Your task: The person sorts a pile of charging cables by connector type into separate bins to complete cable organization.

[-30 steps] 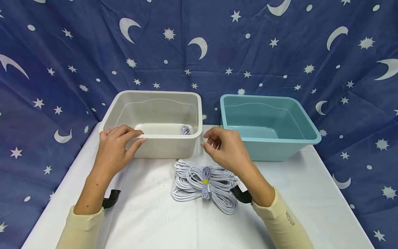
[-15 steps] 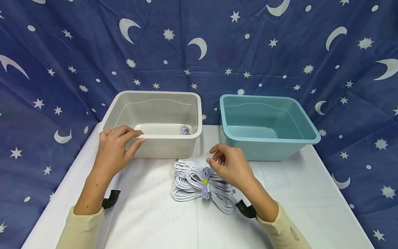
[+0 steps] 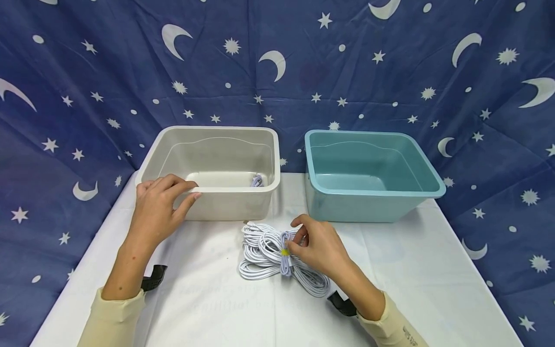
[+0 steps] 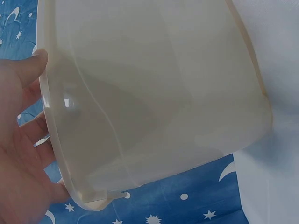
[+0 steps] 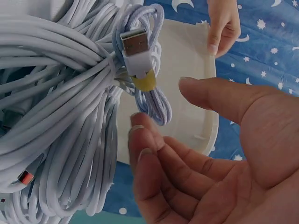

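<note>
My left hand (image 3: 158, 212) holds the front rim of the off-white plastic bin (image 3: 225, 205), its thumb outside and its fingers over the edge. In the left wrist view the thumb lies against that bin's rim (image 4: 49, 112). My right hand (image 3: 321, 246) hovers at the right side of a pile of coiled white cables (image 3: 260, 255). On top of the pile lies a small pale lilac USB cable (image 5: 156, 105), bundled with a yellow band. The right thumb and fingers are spread apart beside this cable, with nothing between them in the right wrist view.
Inside the off-white bin, at its right end, lies a small lilac cable bundle (image 3: 257, 180). A teal bin (image 3: 373, 207) stands to the right. Both bins sit on a white cloth-covered table (image 3: 217, 318), before a blue curtain (image 3: 295, 29) with moons and stars.
My right hand has come down and toward me from between the bins to the small banded cable on the pile. The left hand has stayed on the off-white bin's rim.
</note>
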Tool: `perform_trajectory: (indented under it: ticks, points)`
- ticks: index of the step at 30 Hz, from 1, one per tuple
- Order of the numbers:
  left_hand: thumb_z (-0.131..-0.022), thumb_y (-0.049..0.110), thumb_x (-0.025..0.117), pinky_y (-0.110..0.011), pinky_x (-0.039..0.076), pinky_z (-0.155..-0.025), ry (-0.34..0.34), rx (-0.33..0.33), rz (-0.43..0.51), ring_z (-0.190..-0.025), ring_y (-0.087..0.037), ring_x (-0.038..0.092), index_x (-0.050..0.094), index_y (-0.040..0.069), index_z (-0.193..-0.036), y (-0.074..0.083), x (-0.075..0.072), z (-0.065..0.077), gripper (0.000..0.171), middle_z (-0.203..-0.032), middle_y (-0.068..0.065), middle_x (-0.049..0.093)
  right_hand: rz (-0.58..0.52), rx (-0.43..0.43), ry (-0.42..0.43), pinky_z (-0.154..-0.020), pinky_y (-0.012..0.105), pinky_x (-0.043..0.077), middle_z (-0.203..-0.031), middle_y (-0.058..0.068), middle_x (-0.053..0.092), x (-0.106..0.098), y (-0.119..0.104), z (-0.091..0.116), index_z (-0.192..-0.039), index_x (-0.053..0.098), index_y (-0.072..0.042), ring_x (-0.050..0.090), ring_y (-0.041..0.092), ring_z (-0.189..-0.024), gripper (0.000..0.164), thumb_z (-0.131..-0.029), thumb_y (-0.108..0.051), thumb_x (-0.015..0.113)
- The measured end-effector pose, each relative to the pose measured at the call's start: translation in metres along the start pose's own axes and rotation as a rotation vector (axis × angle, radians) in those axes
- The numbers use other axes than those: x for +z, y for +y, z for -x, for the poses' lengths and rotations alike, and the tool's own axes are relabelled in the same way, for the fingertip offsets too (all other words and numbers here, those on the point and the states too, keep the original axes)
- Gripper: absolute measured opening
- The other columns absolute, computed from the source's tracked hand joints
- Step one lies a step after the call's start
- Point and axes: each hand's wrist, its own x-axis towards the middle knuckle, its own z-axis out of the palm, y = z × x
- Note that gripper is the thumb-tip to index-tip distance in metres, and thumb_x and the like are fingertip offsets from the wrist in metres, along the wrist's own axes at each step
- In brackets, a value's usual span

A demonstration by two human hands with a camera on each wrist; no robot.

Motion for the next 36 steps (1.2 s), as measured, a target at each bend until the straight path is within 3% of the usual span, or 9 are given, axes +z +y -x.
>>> perform_trajectory:
  ticks: [8,16,22,36]
  points:
    - [-0.096,0.023,0.081,-0.060,0.035,-0.093,-0.001,-0.008,0.001,-0.096,-0.029,0.067,0.080,0.011,-0.114,-0.001,0.000,0.000,0.022,-0.103,-0.004,0.070,0.022,0.043,-0.004,-0.065,0.029,0.052,-0.068,-0.017,0.064,0.011,-0.003,0.006,-0.107,0.069,-0.008,0.057,-0.001,-0.061,0.041,-0.079,-0.025,0.094]
    - [-0.096,0.023,0.082,-0.060,0.035,-0.093,-0.001,-0.005,0.003,-0.096,-0.029,0.067,0.080,0.012,-0.114,-0.001,0.001,0.001,0.021,-0.103,-0.004,0.070,0.040,0.046,0.004,-0.065,0.029,0.051,-0.073,-0.009,0.068,0.022,-0.003,0.006,-0.097,0.067,-0.012,0.056,0.003,-0.063,0.035,-0.078,-0.022,0.094]
    - [-0.096,0.023,0.082,-0.060,0.035,-0.092,0.001,-0.005,0.000,-0.095,-0.030,0.067,0.080,0.012,-0.114,-0.001,0.001,0.001,0.021,-0.102,-0.004,0.070,0.057,0.013,0.042,-0.064,0.028,0.050,-0.072,-0.011,0.065,0.026,-0.003,0.006,-0.100,0.068,-0.011,0.055,0.002,-0.062,0.032,-0.077,-0.018,0.090]
    - [-0.096,0.023,0.082,-0.058,0.034,-0.091,0.002,-0.006,0.007,-0.096,-0.029,0.067,0.080,0.012,-0.114,-0.001,0.001,0.002,0.021,-0.102,-0.004,0.071,0.085,-0.013,0.061,-0.056,0.026,0.044,-0.068,-0.007,0.062,0.023,-0.002,0.005,-0.076,0.065,-0.016,0.051,0.005,-0.060,0.016,-0.074,-0.009,0.080]
